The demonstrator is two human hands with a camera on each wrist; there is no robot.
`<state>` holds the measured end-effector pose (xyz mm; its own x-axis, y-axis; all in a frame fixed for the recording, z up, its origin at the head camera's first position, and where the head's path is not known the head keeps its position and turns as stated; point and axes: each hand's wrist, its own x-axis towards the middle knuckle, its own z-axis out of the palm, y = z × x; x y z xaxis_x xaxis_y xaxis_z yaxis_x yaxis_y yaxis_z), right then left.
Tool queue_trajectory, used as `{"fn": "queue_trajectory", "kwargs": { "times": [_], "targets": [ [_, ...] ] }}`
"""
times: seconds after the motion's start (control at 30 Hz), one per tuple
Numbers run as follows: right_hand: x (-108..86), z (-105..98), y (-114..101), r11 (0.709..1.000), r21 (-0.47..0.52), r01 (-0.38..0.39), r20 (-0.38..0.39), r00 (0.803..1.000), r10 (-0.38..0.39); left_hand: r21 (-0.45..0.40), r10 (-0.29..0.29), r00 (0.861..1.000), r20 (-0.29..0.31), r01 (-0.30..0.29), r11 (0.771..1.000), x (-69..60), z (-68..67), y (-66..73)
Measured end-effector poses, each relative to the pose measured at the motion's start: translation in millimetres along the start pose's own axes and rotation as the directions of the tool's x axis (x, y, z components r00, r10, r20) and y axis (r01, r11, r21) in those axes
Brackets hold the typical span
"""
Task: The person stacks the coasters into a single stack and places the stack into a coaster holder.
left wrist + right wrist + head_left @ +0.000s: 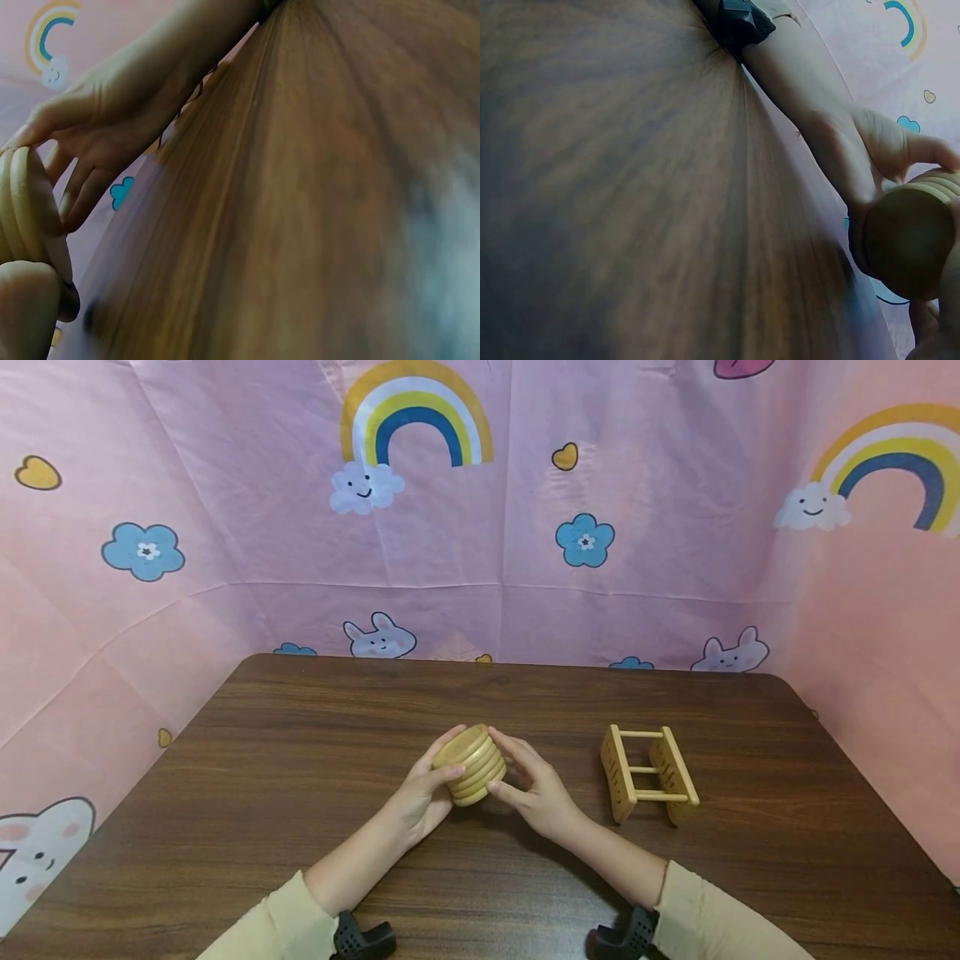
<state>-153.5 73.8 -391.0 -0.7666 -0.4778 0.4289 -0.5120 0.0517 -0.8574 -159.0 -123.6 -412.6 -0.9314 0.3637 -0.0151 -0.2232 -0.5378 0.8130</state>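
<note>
A stack of several round wooden coasters (478, 767) is held tilted above the table between both hands. My left hand (420, 802) grips it from the left, thumb across the near side and fingers round the far side. From the right, my right hand (546, 797) holds the edge of the stack between its thumb and fingertips. In the left wrist view the coasters (26, 206) show edge-on at the left border. The flat end coaster (907, 244) faces the right wrist camera. Some fingers are hidden behind the stack.
A small wooden rack (678, 772) with slotted sides and crossbars stands on the dark brown table (300, 735), right of the hands. Printed cloth (465, 543) hangs behind the table and along its sides. Both wrists wear black devices (363, 937).
</note>
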Motion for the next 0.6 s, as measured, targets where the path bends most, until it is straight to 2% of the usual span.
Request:
{"fn": "queue_trajectory", "kwargs": {
  "times": [0.2,0.37,0.47,0.6],
  "targets": [
    [-0.1,1,0,1.0,-0.003,0.0,-0.063,0.998,0.0,-0.047,0.027,0.999,-0.019,-0.028,0.999,3.8,9.6,-4.7],
    [0.5,1,-1,0.999,-0.007,0.04,-0.115,0.993,-0.041,-0.078,0.051,0.998,-0.035,-0.054,0.995,7.0,16.7,-8.3],
    [-0.1,1,-3,0.998,-0.024,0.054,-0.146,0.988,-0.057,-0.105,0.051,0.998,-0.045,-0.056,0.993,9.2,20.7,-10.6],
    [-1.3,1,-6,0.998,-0.043,0.036,-0.18,0.983,-0.043,-0.142,0.047,0.997,-0.055,-0.055,0.988,11.7,25.5,-13.8]
  ]
}}
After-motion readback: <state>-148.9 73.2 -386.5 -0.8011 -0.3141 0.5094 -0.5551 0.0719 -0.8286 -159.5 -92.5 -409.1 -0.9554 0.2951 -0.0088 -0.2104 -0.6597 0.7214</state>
